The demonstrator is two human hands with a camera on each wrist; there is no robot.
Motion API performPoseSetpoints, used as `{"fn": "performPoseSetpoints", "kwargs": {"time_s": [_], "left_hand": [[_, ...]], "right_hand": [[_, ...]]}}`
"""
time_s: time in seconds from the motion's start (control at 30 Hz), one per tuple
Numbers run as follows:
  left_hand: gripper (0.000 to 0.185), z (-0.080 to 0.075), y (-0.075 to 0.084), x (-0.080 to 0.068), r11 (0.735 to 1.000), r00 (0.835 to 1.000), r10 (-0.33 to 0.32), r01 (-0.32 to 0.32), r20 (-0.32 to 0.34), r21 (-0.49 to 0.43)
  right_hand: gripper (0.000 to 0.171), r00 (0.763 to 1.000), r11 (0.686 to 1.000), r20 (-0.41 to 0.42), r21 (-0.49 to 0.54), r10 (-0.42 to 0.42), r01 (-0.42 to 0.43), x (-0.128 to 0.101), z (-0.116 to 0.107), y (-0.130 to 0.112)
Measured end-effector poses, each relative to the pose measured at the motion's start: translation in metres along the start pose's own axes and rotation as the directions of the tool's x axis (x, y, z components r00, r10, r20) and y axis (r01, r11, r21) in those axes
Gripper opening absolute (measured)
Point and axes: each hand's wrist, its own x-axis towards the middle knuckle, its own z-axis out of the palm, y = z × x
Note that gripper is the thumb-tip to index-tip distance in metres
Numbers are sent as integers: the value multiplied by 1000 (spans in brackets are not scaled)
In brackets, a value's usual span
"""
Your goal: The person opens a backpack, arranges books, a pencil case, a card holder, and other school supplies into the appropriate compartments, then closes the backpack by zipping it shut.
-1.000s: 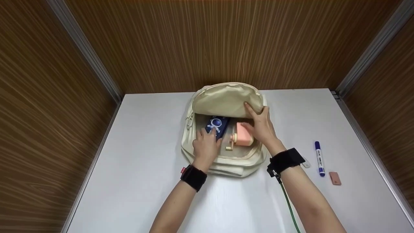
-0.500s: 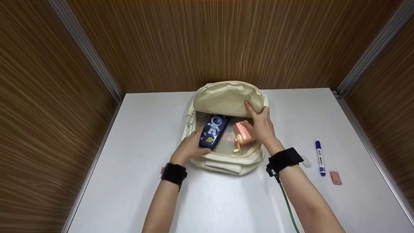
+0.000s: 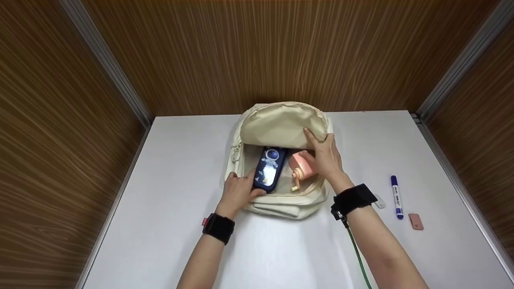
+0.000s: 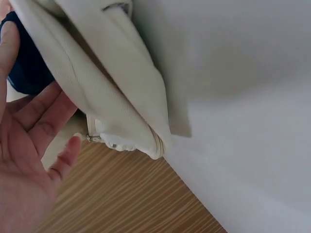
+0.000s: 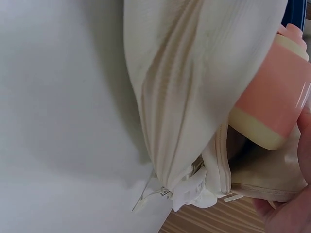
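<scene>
Cream canvas, the backpack [image 3: 281, 160] lay open at the far middle of the white counter [image 3: 160, 224]. The left hand [image 3: 239, 192] had its grip wrapped round the near end of a navy pencil case [image 3: 270, 173] inside the opening. The right hand [image 3: 326, 156] held the flap edge up, fingers beside a pink sharpener [image 3: 302, 166]. A blue marker [image 3: 396, 196] and eraser [image 3: 415, 221] lay well apart at right, with bare counter on the left and near sides.

Bare forearms, black wristbands [image 3: 219, 228], green cable [image 3: 358, 257] trailing right.
</scene>
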Motion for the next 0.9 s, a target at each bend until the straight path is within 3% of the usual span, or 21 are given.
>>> {"fn": "performPoseSetpoints", "kwargs": {"time_s": [0.2,0.4,0.5,0.6,0.63,0.73,0.83,0.9], "left_hand": [[87,5,18,-6,996,1000,0,-1,10,87],[83,9,29,-6,986,997,-81,77,20,148],[85,5,30,-4,988,991,-122,115,55,106],[92,-4,25,-2,990,988,-138,139,66,-3],[92,-8,22,0,989,989,-142,143,37,-47],[77,-20,11,11,987,982,-128,112,-138,-117],[56,-32,-2,29,991,943,-103,70,-318,-113],[54,-39,-9,41,994,932,-87,58,-353,-94]], "right_hand": [[77,1000,1000,-5,-28,-10,9,-1,-3,-1],[76,998,997,-31,-53,-57,55,-2,-3,-5],[76,998,997,-41,-49,-57,55,-3,-2,-6],[76,998,998,-34,-37,-49,48,-4,-1,-6],[76,998,998,-31,-34,-47,46,-4,-1,-5],[75,998,998,-33,-29,-48,47,-4,-1,-4],[75,997,998,-55,-24,-59,58,-4,0,-4],[74,994,997,-79,-24,-75,74,-5,2,-4]]}}
